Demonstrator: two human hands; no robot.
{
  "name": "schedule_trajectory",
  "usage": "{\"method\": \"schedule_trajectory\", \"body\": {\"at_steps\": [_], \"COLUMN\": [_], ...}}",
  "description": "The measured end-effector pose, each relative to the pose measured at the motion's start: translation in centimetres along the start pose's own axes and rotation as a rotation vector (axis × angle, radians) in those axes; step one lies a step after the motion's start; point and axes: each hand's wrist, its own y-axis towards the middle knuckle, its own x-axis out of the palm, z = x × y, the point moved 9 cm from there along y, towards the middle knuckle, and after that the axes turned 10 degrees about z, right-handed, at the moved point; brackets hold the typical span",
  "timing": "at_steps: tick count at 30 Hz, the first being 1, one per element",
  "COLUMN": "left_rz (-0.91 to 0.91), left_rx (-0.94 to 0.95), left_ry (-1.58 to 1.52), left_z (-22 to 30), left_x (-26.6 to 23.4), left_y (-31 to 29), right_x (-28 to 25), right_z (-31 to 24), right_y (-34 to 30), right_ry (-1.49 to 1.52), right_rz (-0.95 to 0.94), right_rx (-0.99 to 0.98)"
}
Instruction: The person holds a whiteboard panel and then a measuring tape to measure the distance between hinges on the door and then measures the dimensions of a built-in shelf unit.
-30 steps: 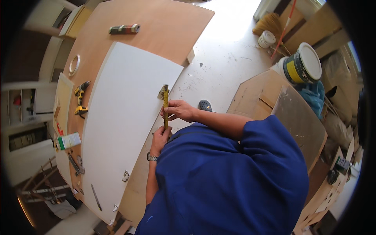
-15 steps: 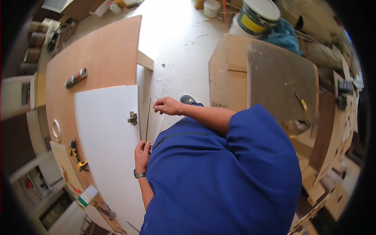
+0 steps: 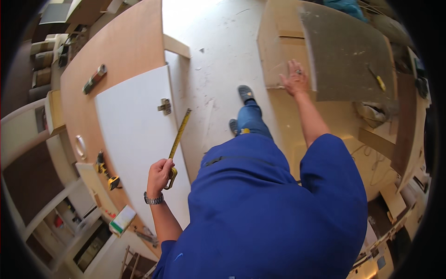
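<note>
My left hand (image 3: 160, 175) is closed round a yellow tape measure (image 3: 180, 135), its blade sticking out over the edge of a white panel (image 3: 125, 121). Part of the case shows below my fingers. A metal hinge (image 3: 164, 106) is fixed near that panel's edge, beyond the blade's tip. Over on the right, my right hand (image 3: 295, 80) lies with fingers spread on the pale wooden surface (image 3: 283, 56) beside a dark grey board (image 3: 344, 51). Nothing shows in that hand.
The white panel rests on a brown wooden sheet (image 3: 116, 46). On the sheet are a cylindrical tube (image 3: 95, 79), a tape roll (image 3: 80, 146) and a yellow-black drill (image 3: 107, 171). A yellow-handled tool (image 3: 377, 78) lies on the grey board. Scraps dot the floor (image 3: 218, 60).
My right hand has left the tape's end and swung right onto the wooden surface. The tape measure has come up and away from my body in my left hand. The view has shifted.
</note>
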Motion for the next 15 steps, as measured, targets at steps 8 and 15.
{"method": "schedule_trajectory", "body": {"at_steps": [8, 15], "left_rz": [-0.013, -0.189], "left_rx": [0.092, 0.298], "left_ry": [0.701, 1.220], "left_z": [8.3, 16.8], "left_x": [-3.2, -0.3], "left_y": [0.7, 3.3], "right_x": [0.6, 0.5], "right_z": [0.2, 0.8], "right_y": [3.2, 3.0], "right_ry": [-0.006, 0.020], "right_rz": [0.145, 0.212], "right_rx": [0.079, 0.103]}}
